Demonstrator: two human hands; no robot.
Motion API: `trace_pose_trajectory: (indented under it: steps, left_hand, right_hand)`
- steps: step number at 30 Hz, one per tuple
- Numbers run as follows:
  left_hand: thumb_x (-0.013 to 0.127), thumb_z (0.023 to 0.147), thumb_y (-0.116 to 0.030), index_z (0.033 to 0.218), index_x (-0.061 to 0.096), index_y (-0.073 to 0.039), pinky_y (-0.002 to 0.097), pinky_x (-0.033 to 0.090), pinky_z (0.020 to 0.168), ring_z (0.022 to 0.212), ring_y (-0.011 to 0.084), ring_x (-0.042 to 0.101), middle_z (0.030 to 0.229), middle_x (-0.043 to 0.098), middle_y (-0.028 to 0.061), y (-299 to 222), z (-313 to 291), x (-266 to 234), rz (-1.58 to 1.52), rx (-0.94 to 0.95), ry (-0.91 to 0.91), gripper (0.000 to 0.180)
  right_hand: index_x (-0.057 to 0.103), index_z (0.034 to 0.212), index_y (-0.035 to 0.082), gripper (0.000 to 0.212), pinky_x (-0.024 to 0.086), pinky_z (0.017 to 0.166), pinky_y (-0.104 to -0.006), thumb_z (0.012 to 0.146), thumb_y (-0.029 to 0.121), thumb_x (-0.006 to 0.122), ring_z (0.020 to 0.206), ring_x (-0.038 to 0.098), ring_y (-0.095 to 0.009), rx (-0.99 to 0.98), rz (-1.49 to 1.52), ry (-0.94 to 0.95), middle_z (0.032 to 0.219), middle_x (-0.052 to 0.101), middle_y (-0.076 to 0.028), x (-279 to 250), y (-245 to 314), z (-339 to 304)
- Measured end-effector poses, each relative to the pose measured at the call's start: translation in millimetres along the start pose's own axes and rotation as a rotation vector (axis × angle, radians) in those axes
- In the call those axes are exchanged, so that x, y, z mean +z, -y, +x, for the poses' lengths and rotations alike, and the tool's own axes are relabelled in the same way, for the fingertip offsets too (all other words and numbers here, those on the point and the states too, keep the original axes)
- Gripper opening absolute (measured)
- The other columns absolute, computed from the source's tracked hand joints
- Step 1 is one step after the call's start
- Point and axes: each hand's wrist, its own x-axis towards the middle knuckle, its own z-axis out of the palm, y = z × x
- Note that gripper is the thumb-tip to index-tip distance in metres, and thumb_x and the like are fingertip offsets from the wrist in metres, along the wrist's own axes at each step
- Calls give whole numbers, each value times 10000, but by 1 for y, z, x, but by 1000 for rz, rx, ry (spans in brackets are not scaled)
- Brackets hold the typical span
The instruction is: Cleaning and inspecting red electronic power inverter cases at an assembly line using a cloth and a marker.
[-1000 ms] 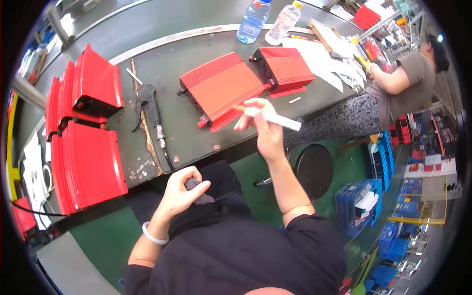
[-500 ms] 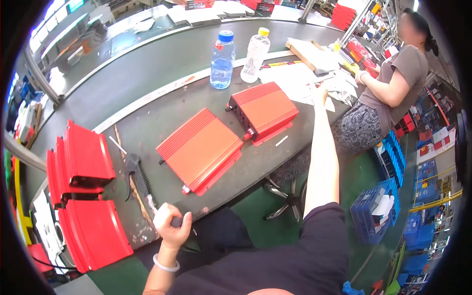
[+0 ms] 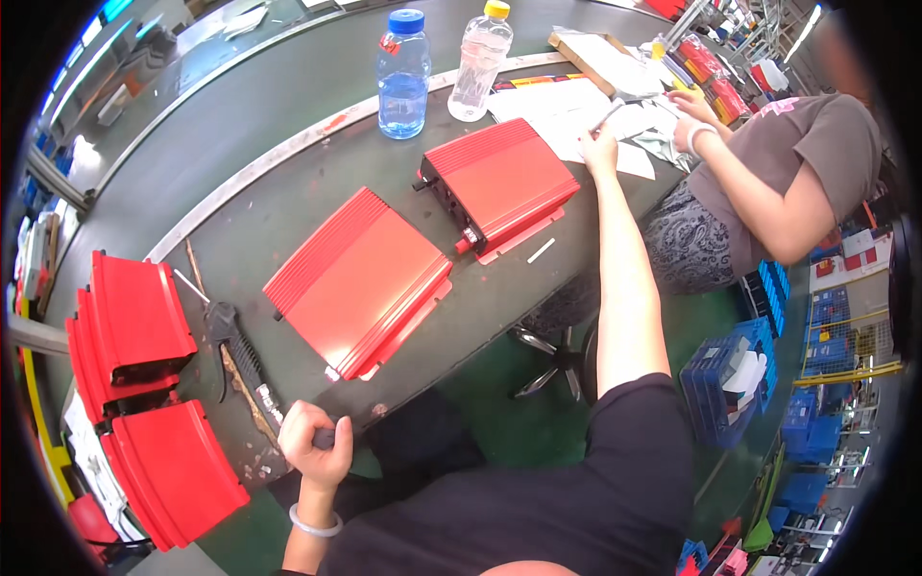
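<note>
My left hand (image 3: 315,446) is closed in a fist at the bench's near edge, around a dark rounded piece (image 3: 324,438) whose kind is mostly hidden. Stretched out to the far right, my right hand (image 3: 600,152) pinches a slim grey object (image 3: 608,115) above white papers (image 3: 557,108); it is too small to name. Two red finned metal boxes lie on the bench between my arms: a nearer box (image 3: 360,283) and a farther box (image 3: 499,182) with a dark end panel and terminals. A black-handled tool (image 3: 233,341) with a thin rod lies beyond my left hand.
Several red casings (image 3: 144,322) stand at the left end. A blue-capped bottle (image 3: 403,82) and a yellow-capped bottle (image 3: 478,62) stand behind the boxes. A co-worker (image 3: 788,182) reaches toward the papers from the right. A blue crate (image 3: 715,389) and a swivel chair (image 3: 552,365) are below the bench.
My view has shifted, so the bench items sit higher and further left. The slim object in my right hand now shows more plainly. The co-worker has leaned in, hands over the papers.
</note>
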Motion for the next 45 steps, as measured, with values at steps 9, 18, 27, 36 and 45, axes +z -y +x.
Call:
trace_pose_trajectory:
  steps: [9, 18, 27, 36, 45]
  left_hand:
    - [690, 691, 9, 648, 468, -31, 303, 352, 509, 543, 213, 447, 611, 469, 76, 0, -3, -4, -79, -10, -21, 229]
    - [696, 680, 6, 651, 471, -31, 296, 356, 511, 544, 210, 456, 613, 473, 78, 3, -4, -6, -52, -13, -4, 230]
    - [685, 694, 11, 656, 468, -30, 299, 361, 519, 553, 212, 465, 621, 476, 84, 4, -4, -5, -69, -14, -26, 224]
    - [687, 692, 8, 658, 473, -29, 297, 365, 522, 555, 216, 469, 615, 482, 82, 6, -2, -6, -84, -23, 0, 220]
    - [682, 696, 22, 651, 462, -28, 300, 354, 513, 549, 212, 457, 616, 477, 83, 0, -6, -5, -81, -11, 4, 230]
  right_hand:
    - [573, 1076, -60, 344, 490, 780, -340, 943, 256, 548, 946, 632, -179, -297, 44, 154, 1001, 669, -135, -94, 9, 94]
    - [624, 980, -8, 355, 499, 783, -413, 790, 290, 658, 903, 658, -340, -12, -179, -105, 900, 675, -213, -4, -10, -5]
    - [603, 907, -23, 322, 498, 789, -413, 778, 269, 650, 869, 654, -350, 62, -195, 45, 883, 662, -220, -8, -6, 9]
    - [589, 976, -15, 358, 496, 775, -428, 819, 307, 591, 878, 664, -329, 112, -177, 119, 874, 671, -224, -7, 3, 9]
    - [585, 948, -17, 298, 484, 822, -382, 845, 263, 583, 913, 650, -345, 200, -327, -34, 909, 666, -225, -33, 38, -26]
